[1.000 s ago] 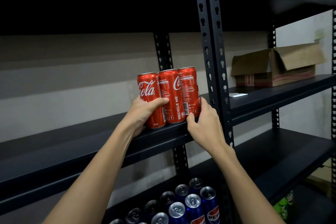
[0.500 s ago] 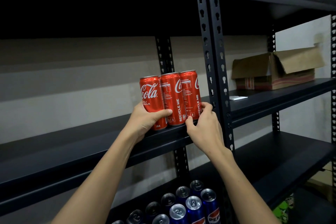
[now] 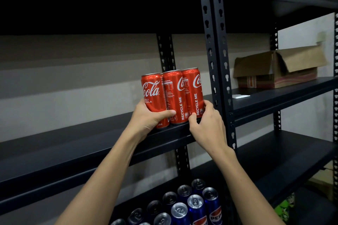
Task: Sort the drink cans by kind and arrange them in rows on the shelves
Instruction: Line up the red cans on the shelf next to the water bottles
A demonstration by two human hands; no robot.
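Note:
Three red Coca-Cola cans stand upright, side by side and touching, on the black middle shelf, close to the upright post. A fourth red can peeks out behind them. My left hand wraps around the leftmost can, thumb across its front. My right hand grips the rightmost can at its lower part, thumb on the front. Several blue Pepsi cans and dark cans stand on the shelf below.
A black perforated post rises just right of the red cans. On the right section of the shelving sit an open cardboard box and a small white paper. A green packet lies low at the right.
The group of red cans has been pushed a little farther back on the shelf, and both hands have followed it, keeping their hold.

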